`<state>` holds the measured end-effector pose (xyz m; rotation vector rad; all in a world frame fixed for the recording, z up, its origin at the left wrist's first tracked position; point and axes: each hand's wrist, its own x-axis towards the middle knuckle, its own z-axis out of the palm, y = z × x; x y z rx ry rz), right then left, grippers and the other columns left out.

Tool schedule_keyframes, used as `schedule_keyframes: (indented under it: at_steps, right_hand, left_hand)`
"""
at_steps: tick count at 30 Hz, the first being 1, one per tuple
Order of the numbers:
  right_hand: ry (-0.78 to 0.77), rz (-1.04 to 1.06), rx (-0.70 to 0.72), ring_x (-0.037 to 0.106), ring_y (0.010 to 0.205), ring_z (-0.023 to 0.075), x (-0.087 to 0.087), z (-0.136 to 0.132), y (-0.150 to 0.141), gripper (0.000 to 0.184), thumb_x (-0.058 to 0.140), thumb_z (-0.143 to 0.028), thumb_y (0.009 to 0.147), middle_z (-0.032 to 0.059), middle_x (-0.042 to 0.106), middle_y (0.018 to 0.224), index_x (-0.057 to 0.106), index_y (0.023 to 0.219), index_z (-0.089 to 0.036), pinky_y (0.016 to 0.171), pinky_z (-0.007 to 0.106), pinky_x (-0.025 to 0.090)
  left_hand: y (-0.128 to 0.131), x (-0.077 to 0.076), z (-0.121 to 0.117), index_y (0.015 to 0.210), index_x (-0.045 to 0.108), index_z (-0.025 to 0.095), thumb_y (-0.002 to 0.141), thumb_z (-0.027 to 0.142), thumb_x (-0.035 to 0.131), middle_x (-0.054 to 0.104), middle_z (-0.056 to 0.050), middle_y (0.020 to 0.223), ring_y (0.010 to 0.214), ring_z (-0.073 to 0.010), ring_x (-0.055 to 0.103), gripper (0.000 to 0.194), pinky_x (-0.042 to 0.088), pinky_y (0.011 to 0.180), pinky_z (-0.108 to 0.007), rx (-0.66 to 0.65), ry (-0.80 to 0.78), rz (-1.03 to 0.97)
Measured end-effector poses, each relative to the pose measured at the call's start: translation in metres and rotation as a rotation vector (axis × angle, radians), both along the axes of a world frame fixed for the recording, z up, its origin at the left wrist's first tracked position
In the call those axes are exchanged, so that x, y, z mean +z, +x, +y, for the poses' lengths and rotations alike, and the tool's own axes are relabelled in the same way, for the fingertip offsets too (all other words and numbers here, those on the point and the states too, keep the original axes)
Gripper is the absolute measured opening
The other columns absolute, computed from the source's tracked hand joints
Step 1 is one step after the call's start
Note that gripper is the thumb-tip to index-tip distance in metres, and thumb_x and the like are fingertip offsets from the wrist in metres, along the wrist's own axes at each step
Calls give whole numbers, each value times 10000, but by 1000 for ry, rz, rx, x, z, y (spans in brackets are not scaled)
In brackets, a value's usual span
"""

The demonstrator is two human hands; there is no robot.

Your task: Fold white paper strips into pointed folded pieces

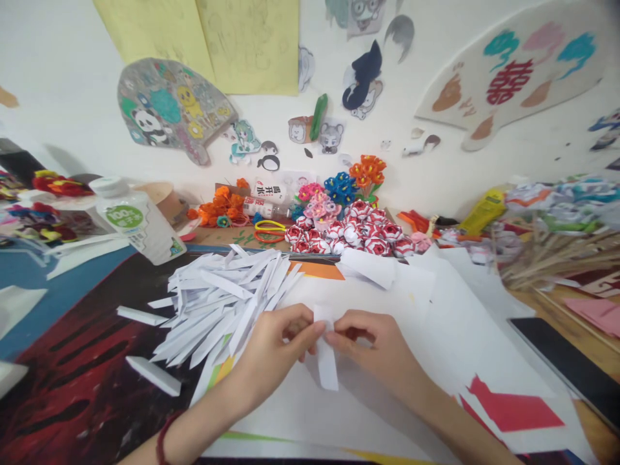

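Between my two hands, upright over the white paper sheet (290, 416), is a narrow strip of white paper (328, 369). My left hand (285, 336) pinches its left edge between thumb and fingers. On the opposite edge, my right hand (365, 336) grips it the same way, the two thumbs almost meeting. Some curled fingers are hidden behind the strip and the palms. Left of my left hand lies a large heap of folded white paper strips (213, 303). Single folded strips (154, 376) rest apart from the heap on the dark red mat (97, 349).
Red-and-white paper roses (358, 232) and colourful flower bunches (341, 188) line the wall. Scissors (270, 230) lie beside them. A white bottle (138, 223) leans at the left. A black phone (571, 361) and red paper scraps (516, 407) are at the right.
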<state>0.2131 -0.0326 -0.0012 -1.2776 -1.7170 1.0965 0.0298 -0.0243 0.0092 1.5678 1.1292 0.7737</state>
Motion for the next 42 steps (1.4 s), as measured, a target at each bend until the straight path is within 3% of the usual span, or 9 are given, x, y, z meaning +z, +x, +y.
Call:
schedule_keyframes:
  at_steps: [6, 11, 15, 25, 35, 42]
  right_hand:
    - [-183, 111, 149, 527, 528, 96, 3, 0, 0, 269, 585, -316, 842, -16, 557, 576, 590, 629, -151, 546, 210, 421]
    - [-257, 240, 115, 546, 450, 94, -3, 1, 0, 268, 604, -394, 829, -17, 576, 586, 579, 708, -157, 435, 196, 428]
    - [-262, 284, 57, 550, 428, 89, -1, 1, 1, 282, 646, -414, 796, -14, 589, 562, 607, 715, -146, 415, 184, 439]
    - [-325, 352, 144, 564, 414, 99, 3, 0, 2, 317, 676, -436, 768, 5, 617, 501, 628, 654, -143, 432, 199, 462]
    - [-339, 366, 159, 586, 426, 114, 0, 0, 3, 319, 689, -437, 755, 20, 636, 505, 635, 660, -138, 446, 209, 478]
    - [-371, 416, 188, 594, 428, 121, 5, 1, 3, 356, 699, -473, 732, 19, 630, 498, 625, 638, -138, 423, 206, 463]
  left_hand:
    - [-3, -5, 2, 717, 551, 152, 860, 380, 554, 561, 27, 548, 480, -75, 478, 269, 380, 483, -168, -36, -75, -102]
    - [0, -3, 1, 705, 557, 149, 862, 391, 549, 547, 31, 533, 483, -75, 480, 288, 381, 490, -165, -31, -38, -37]
    - [3, 2, -2, 674, 546, 152, 861, 400, 539, 552, 29, 524, 468, -76, 483, 311, 384, 482, -167, -37, -43, -2]
    - [3, 0, -4, 660, 526, 153, 845, 409, 563, 536, 37, 492, 433, -72, 477, 318, 372, 441, -168, -37, -103, -34]
    - [4, 1, -6, 647, 526, 153, 876, 431, 521, 528, 35, 486, 438, -74, 477, 360, 369, 456, -172, -28, -50, 9]
    - [3, 4, -4, 698, 533, 150, 891, 456, 490, 535, 28, 533, 469, -73, 465, 364, 365, 478, -177, -73, -86, -83]
